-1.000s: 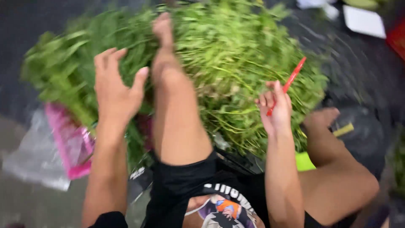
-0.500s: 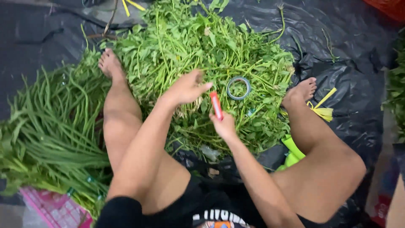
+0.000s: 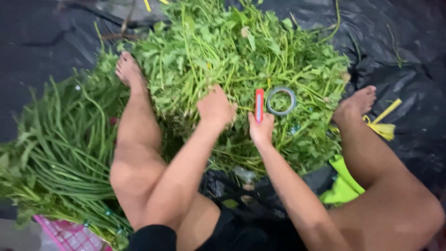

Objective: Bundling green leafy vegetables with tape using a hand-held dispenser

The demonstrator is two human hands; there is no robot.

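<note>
Clearly, the right hand (image 3: 261, 131) pinches one red cutter (image 3: 259, 105), a slim flat stick held upright, while the left hand (image 3: 215, 108) presses curled fingers into one loose heap of leafy green herbs (image 3: 241, 51) between two bare feet. One grey tape roll (image 3: 281, 101), a thin ring, lies on the heap just beside the cutter. Long smooth green stalks (image 3: 55, 153) lie bundled at left on crinkled black plastic sheet (image 3: 409, 42).

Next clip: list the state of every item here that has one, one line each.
left hand: closed, pressed into the leafy greens pile
right hand: grip shut on red cutter, upright
tape roll: lying flat on the greens
long-stemmed greens: heaped beside left leg
yellow ties: loose on black sheet
</note>
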